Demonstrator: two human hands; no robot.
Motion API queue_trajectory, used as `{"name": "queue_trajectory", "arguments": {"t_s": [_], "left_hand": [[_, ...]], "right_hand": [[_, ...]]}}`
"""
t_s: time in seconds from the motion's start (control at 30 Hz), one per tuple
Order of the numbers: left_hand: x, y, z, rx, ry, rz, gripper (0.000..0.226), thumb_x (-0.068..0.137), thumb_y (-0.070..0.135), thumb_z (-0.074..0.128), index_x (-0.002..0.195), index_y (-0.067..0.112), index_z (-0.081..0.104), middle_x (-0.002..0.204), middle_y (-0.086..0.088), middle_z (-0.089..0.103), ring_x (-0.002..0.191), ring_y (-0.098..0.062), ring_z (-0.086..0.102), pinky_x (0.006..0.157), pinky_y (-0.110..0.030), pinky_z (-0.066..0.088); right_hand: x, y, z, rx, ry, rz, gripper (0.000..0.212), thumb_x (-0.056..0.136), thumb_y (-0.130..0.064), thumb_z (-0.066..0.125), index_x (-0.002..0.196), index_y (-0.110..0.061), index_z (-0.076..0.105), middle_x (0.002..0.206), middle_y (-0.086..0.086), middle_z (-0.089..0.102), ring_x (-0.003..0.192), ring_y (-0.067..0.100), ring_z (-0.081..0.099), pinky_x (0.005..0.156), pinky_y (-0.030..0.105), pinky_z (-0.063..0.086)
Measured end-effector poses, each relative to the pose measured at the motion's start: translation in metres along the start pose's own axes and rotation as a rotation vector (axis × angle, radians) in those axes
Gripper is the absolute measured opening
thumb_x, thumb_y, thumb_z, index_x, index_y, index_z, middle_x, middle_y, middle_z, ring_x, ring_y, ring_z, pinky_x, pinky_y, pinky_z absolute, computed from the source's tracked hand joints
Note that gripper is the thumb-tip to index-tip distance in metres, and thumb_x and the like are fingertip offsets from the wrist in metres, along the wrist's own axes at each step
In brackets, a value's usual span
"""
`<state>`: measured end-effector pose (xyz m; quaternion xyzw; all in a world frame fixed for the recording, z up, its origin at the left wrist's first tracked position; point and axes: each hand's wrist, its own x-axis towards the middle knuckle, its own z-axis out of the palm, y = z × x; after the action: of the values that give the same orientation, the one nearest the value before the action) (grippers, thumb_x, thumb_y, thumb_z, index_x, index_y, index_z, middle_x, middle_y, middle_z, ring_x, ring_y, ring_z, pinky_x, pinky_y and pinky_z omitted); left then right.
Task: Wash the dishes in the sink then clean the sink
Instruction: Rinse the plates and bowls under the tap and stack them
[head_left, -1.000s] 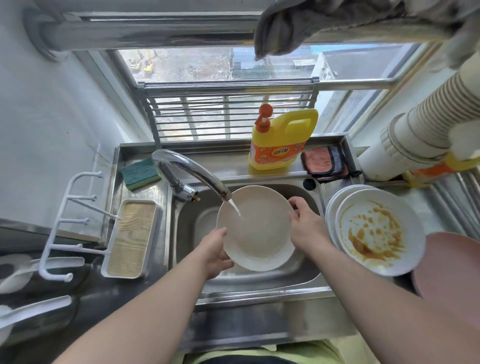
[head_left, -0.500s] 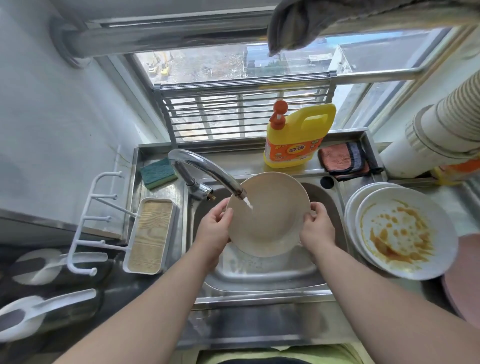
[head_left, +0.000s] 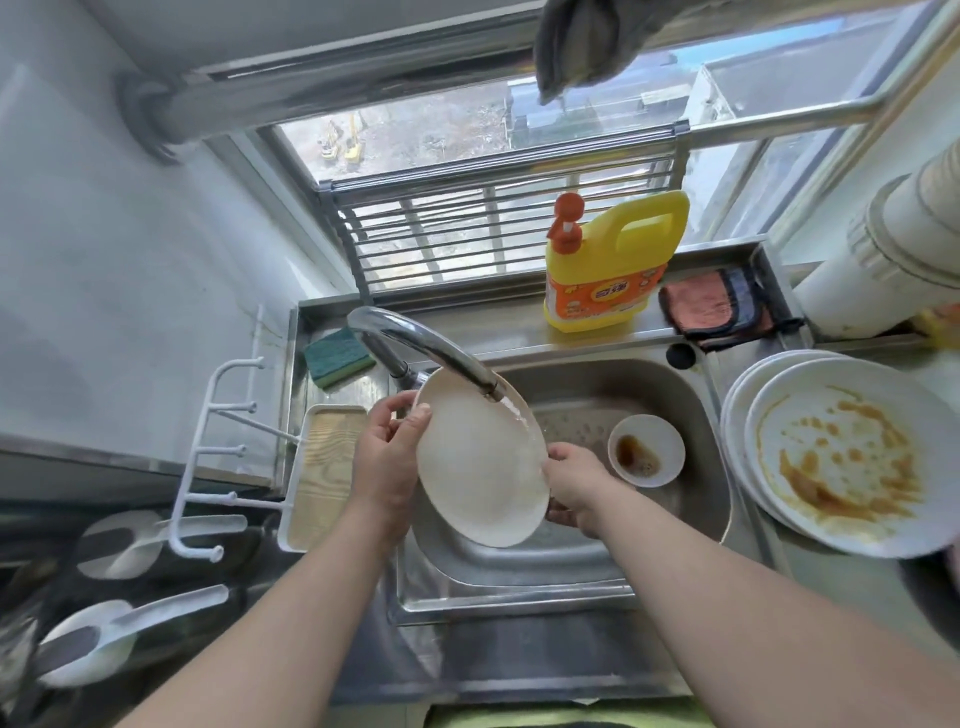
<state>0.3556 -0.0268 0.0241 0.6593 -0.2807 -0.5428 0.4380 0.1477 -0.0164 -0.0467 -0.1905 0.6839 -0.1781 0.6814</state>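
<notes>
I hold a cream plate (head_left: 480, 467) tilted over the steel sink (head_left: 711, 415), under the running tap (head_left: 431, 353). My left hand (head_left: 387, 462) grips its left rim, thumb on the face. My right hand (head_left: 574, 488) grips the lower right rim from behind. Water strikes the plate's upper right edge. A small white dish (head_left: 645, 449) with brown sauce lies on the sink floor to the right. A stack of white plates (head_left: 841, 457), the top one smeared with brown sauce, sits on the counter right of the sink.
A yellow detergent bottle (head_left: 608, 265) and a pink cloth (head_left: 711, 306) stand on the back ledge. A green sponge (head_left: 337, 356) lies at the back left. A white tray (head_left: 322, 467) and a white hook rack (head_left: 218, 447) sit left of the sink.
The plate has moved left and tipped onto its edge, uncovering the small sauce dish in the sink. My right hand has slid down to the plate's lower right rim.
</notes>
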Motion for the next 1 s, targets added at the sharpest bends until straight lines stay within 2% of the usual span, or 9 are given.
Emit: {"name": "queue_trajectory", "arguments": {"t_s": [0.13,0.23,0.33,0.43,0.53,0.6,0.67,0.83,1.0], "left_hand": [[0.006,-0.008,0.01,0.113,0.012,-0.085,0.027,0.088,0.033,0.068,0.108,0.019,0.058,0.092,-0.012,0.063,0.068,-0.022,0.059,0.05,-0.028,0.046],[0.005,-0.03,0.018,0.147,0.021,-0.229,0.006,0.098,0.017,0.056,0.101,0.014,0.051,0.089,-0.012,0.056,0.068,-0.022,0.055,0.044,-0.027,0.042],[0.005,-0.056,0.025,0.158,-0.01,-0.379,0.011,0.092,0.006,0.05,0.103,0.007,0.053,0.087,-0.015,0.053,0.064,-0.024,0.054,0.044,-0.027,0.043],[0.002,-0.071,0.036,0.159,-0.027,-0.505,0.018,0.093,0.001,0.045,0.106,0.003,0.058,0.087,-0.013,0.061,0.064,-0.026,0.06,0.044,-0.028,0.048],[-0.001,-0.082,0.053,0.143,-0.068,-0.6,0.028,0.098,0.004,0.045,0.116,0.01,0.065,0.111,-0.015,0.073,0.089,-0.032,0.072,0.06,-0.035,0.06],[0.0,-0.087,0.065,0.139,-0.101,-0.634,0.028,0.099,0.008,0.046,0.118,0.017,0.065,0.115,-0.013,0.075,0.099,-0.031,0.075,0.067,-0.036,0.062],[0.003,-0.088,0.078,0.162,-0.153,-0.653,0.026,0.102,0.013,0.048,0.12,0.021,0.065,0.113,-0.007,0.077,0.101,-0.027,0.076,0.075,-0.038,0.062],[0.007,-0.081,0.099,0.196,-0.184,-0.538,0.017,0.104,0.021,0.054,0.116,0.024,0.064,0.105,-0.001,0.076,0.091,-0.023,0.07,0.085,-0.039,0.054],[0.014,-0.056,0.084,0.128,-0.038,-0.151,0.011,0.105,0.022,0.061,0.1,0.025,0.07,0.089,-0.001,0.071,0.078,-0.017,0.061,0.072,-0.033,0.049]], "right_hand": [[0.003,0.009,-0.018,-0.103,0.02,0.046,0.017,0.099,-0.013,0.057,0.106,-0.016,0.072,0.1,0.011,0.078,0.092,0.028,0.074,0.07,0.036,0.063],[-0.003,0.011,-0.043,-0.191,0.055,0.057,0.018,0.1,-0.014,0.053,0.102,-0.016,0.071,0.099,0.01,0.075,0.081,0.025,0.069,0.049,0.024,0.052],[-0.01,0.009,-0.07,-0.233,0.151,0.008,0.019,0.1,-0.01,0.048,0.098,-0.012,0.067,0.1,0.013,0.068,0.079,0.027,0.063,0.044,0.02,0.046],[-0.018,0.003,-0.092,-0.313,0.235,-0.111,0.012,0.097,-0.015,0.054,0.087,-0.016,0.062,0.088,0.011,0.067,0.069,0.023,0.059,0.042,0.02,0.042],[-0.03,-0.008,-0.111,-0.528,0.337,-0.223,0.015,0.1,-0.034,0.048,0.101,-0.03,0.063,0.102,0.002,0.071,0.089,0.025,0.065,0.067,0.032,0.053],[-0.039,-0.016,-0.121,-0.659,0.391,-0.305,0.022,0.106,-0.037,0.042,0.117,-0.033,0.061,0.114,0.001,0.07,0.105,0.03,0.063,0.086,0.041,0.051],[-0.046,-0.021,-0.127,-0.762,0.463,-0.41,0.024,0.109,-0.033,0.039,0.123,-0.03,0.059,0.117,0.007,0.068,0.107,0.033,0.06,0.088,0.044,0.05],[-0.054,-0.019,-0.134,-0.733,0.612,-0.572,0.023,0.11,-0.034,0.039,0.123,-0.035,0.058,0.116,0.005,0.064,0.106,0.032,0.06,0.084,0.045,0.052],[-0.043,-0.011,-0.116,-0.457,0.628,-0.529,0.02,0.107,-0.026,0.044,0.121,-0.035,0.057,0.105,0.001,0.066,0.096,0.03,0.06,0.079,0.038,0.043]]}}
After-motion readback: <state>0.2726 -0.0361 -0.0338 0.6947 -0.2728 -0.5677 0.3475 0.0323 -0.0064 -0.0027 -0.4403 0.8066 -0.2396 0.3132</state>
